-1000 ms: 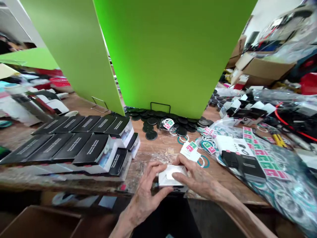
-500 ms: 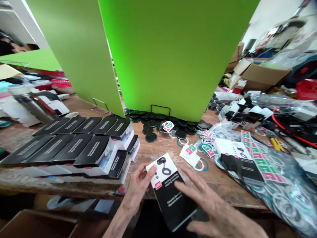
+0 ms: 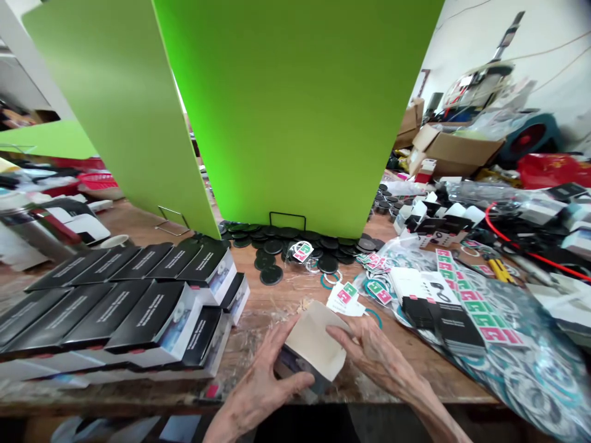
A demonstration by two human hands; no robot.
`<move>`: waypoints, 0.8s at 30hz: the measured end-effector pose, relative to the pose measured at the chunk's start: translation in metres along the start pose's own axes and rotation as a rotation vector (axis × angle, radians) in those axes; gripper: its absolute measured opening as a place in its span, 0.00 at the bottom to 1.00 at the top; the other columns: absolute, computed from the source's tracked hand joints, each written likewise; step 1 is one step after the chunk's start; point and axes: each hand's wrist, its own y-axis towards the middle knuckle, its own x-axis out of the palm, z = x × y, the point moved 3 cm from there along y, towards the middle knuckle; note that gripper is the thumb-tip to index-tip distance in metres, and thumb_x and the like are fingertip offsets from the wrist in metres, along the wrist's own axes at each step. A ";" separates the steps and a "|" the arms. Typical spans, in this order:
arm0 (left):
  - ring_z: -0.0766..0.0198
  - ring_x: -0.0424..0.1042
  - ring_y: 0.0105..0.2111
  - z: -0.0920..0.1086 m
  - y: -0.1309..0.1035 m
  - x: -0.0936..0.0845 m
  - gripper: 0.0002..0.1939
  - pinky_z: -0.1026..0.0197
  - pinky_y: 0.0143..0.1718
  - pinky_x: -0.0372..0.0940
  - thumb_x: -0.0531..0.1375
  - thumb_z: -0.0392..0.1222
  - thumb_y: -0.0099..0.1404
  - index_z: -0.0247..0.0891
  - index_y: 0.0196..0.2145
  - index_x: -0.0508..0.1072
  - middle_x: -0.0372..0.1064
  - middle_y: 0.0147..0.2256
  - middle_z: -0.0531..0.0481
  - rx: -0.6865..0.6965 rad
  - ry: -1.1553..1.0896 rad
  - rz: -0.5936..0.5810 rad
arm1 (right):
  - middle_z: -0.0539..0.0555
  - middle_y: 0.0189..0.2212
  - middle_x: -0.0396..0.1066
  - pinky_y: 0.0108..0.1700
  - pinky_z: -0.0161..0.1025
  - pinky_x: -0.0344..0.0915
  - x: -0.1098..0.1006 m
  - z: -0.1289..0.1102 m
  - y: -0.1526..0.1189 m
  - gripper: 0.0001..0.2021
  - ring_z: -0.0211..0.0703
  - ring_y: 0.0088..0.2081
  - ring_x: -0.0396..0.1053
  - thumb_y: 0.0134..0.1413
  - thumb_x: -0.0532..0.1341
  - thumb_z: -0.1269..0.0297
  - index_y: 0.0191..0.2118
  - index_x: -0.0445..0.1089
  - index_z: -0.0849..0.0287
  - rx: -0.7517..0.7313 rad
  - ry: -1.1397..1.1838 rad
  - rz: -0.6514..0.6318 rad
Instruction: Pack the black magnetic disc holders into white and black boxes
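A small carton (image 3: 316, 338) stands at the front edge of the table, opened out into a box shape. Its plain off-white face points up, and the dark printed side shows toward me. My left hand (image 3: 265, 378) wraps around its left and near side, thumb along the front. On the right, my right hand (image 3: 372, 351) grips the carton with its thumb over the top face. The carton's far side and base are hidden. To the left lie stacked black-and-white boxes (image 3: 145, 317) printed "Vacuum Suction Magnetic Bracket". Flat cartons (image 3: 462, 329) lie in a pile to the right.
Black discs (image 3: 271, 275) lie along the foot of a green upright panel (image 3: 290, 111). White and teal rings with red-green stickers (image 3: 381, 292) lie right of centre. A plastic bag of rings (image 3: 521, 369) covers the right side. Small opened boxes (image 3: 438, 221) stand behind it.
The flat black-and-white carton has been opened out into a box and turned, so its plain face is up. My right hand has closed on it. The view has shifted slightly.
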 end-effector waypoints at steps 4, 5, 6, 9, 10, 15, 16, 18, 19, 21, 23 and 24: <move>0.50 0.66 0.51 0.000 0.014 0.013 0.33 0.52 0.54 0.60 0.68 0.47 0.52 0.41 0.54 0.65 0.68 0.51 0.44 -0.064 -0.325 0.068 | 0.56 0.44 0.73 0.45 0.44 0.68 -0.019 0.011 0.023 0.23 0.47 0.44 0.71 0.63 0.48 0.46 0.53 0.67 0.54 -0.015 0.192 -0.054; 0.51 0.68 0.49 0.000 0.015 0.016 0.32 0.53 0.52 0.62 0.68 0.46 0.51 0.40 0.52 0.65 0.70 0.48 0.45 -0.081 -0.374 0.110 | 0.55 0.43 0.73 0.43 0.42 0.69 -0.024 0.015 0.034 0.23 0.45 0.42 0.71 0.65 0.44 0.47 0.53 0.66 0.55 -0.016 0.236 -0.038; 0.52 0.69 0.47 -0.001 0.016 0.018 0.30 0.54 0.51 0.62 0.68 0.45 0.50 0.39 0.51 0.66 0.70 0.46 0.45 -0.093 -0.405 0.150 | 0.55 0.41 0.73 0.42 0.41 0.69 -0.027 0.019 0.048 0.23 0.44 0.40 0.72 0.66 0.42 0.49 0.51 0.66 0.56 -0.025 0.229 -0.004; 0.53 0.70 0.45 -0.005 0.016 0.018 0.28 0.55 0.49 0.63 0.68 0.45 0.51 0.39 0.47 0.65 0.71 0.43 0.45 -0.100 -0.464 0.228 | 0.57 0.44 0.71 0.47 0.43 0.67 -0.025 0.030 0.096 0.18 0.44 0.44 0.70 0.64 0.48 0.56 0.50 0.66 0.60 -0.127 -0.042 0.102; 0.53 0.70 0.45 -0.007 0.016 0.015 0.28 0.55 0.49 0.63 0.68 0.46 0.51 0.39 0.47 0.64 0.71 0.43 0.45 -0.098 -0.482 0.235 | 0.59 0.48 0.69 0.51 0.44 0.65 -0.019 0.032 0.112 0.18 0.45 0.48 0.68 0.63 0.51 0.58 0.53 0.64 0.60 -0.183 -0.141 0.103; 0.52 0.70 0.46 -0.022 0.018 -0.004 0.33 0.57 0.47 0.64 0.70 0.52 0.47 0.39 0.47 0.65 0.71 0.45 0.44 -0.105 -0.563 0.185 | 0.67 0.65 0.44 0.64 0.52 0.47 0.019 0.040 0.181 0.38 0.56 0.67 0.40 0.53 0.64 0.56 0.65 0.50 0.62 -0.352 -0.308 0.018; 0.51 0.70 0.47 -0.025 0.018 -0.007 0.34 0.57 0.47 0.64 0.70 0.53 0.47 0.39 0.48 0.66 0.71 0.46 0.43 -0.120 -0.582 0.180 | 0.68 0.66 0.41 0.64 0.55 0.44 0.024 0.041 0.191 0.41 0.59 0.67 0.36 0.50 0.66 0.54 0.65 0.50 0.61 -0.372 -0.337 0.003; 0.50 0.69 0.49 -0.028 0.018 -0.013 0.36 0.57 0.48 0.64 0.70 0.55 0.46 0.39 0.50 0.66 0.71 0.47 0.43 -0.163 -0.603 0.175 | 0.68 0.66 0.40 0.64 0.58 0.41 0.034 0.044 0.205 0.41 0.61 0.67 0.34 0.50 0.67 0.53 0.65 0.50 0.59 -0.415 -0.385 -0.020; 0.50 0.69 0.49 -0.029 0.019 -0.015 0.36 0.57 0.49 0.64 0.70 0.55 0.46 0.39 0.51 0.67 0.72 0.47 0.44 -0.183 -0.604 0.169 | 0.68 0.66 0.41 0.64 0.58 0.41 0.038 0.045 0.210 0.38 0.61 0.67 0.35 0.52 0.65 0.54 0.65 0.51 0.58 -0.435 -0.404 -0.028; 0.51 0.70 0.48 -0.031 0.020 -0.019 0.36 0.57 0.49 0.64 0.69 0.56 0.47 0.39 0.51 0.68 0.73 0.46 0.44 -0.206 -0.601 0.138 | 0.68 0.64 0.44 0.64 0.55 0.44 0.044 0.047 0.216 0.32 0.59 0.66 0.41 0.58 0.61 0.58 0.65 0.52 0.59 -0.463 -0.431 -0.032; 0.52 0.69 0.48 -0.030 0.022 -0.023 0.35 0.58 0.49 0.63 0.69 0.55 0.48 0.39 0.52 0.68 0.73 0.46 0.46 -0.199 -0.596 0.096 | 0.69 0.61 0.48 0.63 0.53 0.49 0.048 0.048 0.218 0.29 0.58 0.64 0.47 0.60 0.58 0.62 0.65 0.53 0.61 -0.470 -0.449 -0.026; 0.53 0.69 0.49 -0.029 0.023 -0.025 0.34 0.59 0.49 0.63 0.69 0.54 0.50 0.39 0.52 0.68 0.72 0.47 0.46 -0.189 -0.591 0.077 | 0.69 0.60 0.49 0.62 0.53 0.51 0.047 0.048 0.217 0.28 0.58 0.62 0.49 0.61 0.57 0.63 0.64 0.53 0.62 -0.468 -0.455 -0.022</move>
